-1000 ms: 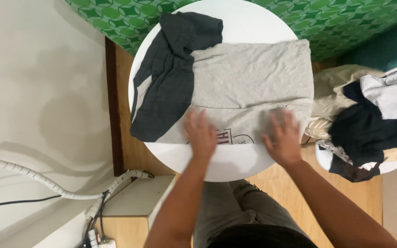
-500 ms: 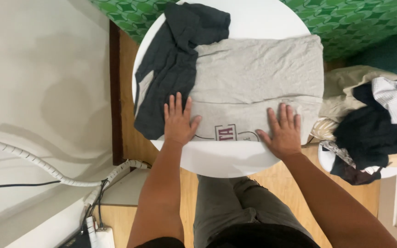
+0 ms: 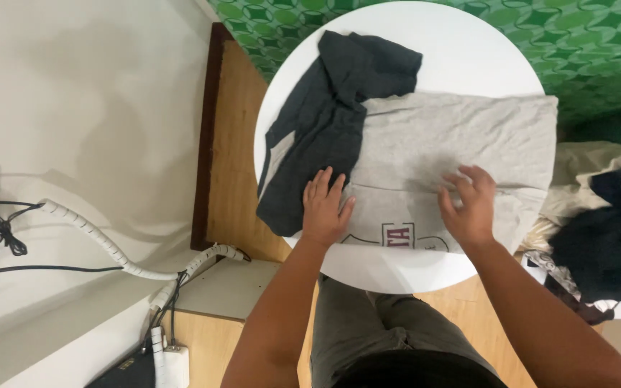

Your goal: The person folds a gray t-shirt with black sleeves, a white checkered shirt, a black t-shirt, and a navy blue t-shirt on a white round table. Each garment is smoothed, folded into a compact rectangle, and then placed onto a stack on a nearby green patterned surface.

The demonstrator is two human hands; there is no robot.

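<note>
A light grey shirt (image 3: 461,144) with a dark red print near its front edge lies spread on a round white table (image 3: 468,43). My left hand (image 3: 325,208) rests flat, fingers apart, on the shirt's left side, beside a dark grey garment (image 3: 325,122) draped over the table's left part. My right hand (image 3: 468,205) presses on the shirt's lower right area, its fingers bent slightly on a fold in the cloth. Neither hand is closed around anything.
A pile of dark and pale clothes (image 3: 605,237) sits on a surface right of the table. Green patterned floor (image 3: 598,43) lies behind. On the left, a white corrugated hose (image 3: 109,248) and black cables (image 3: 1,230) run along the wall.
Both hands slid up the grey shirt, away from its front edge, and spread wider apart. The print near the hem now shows more.
</note>
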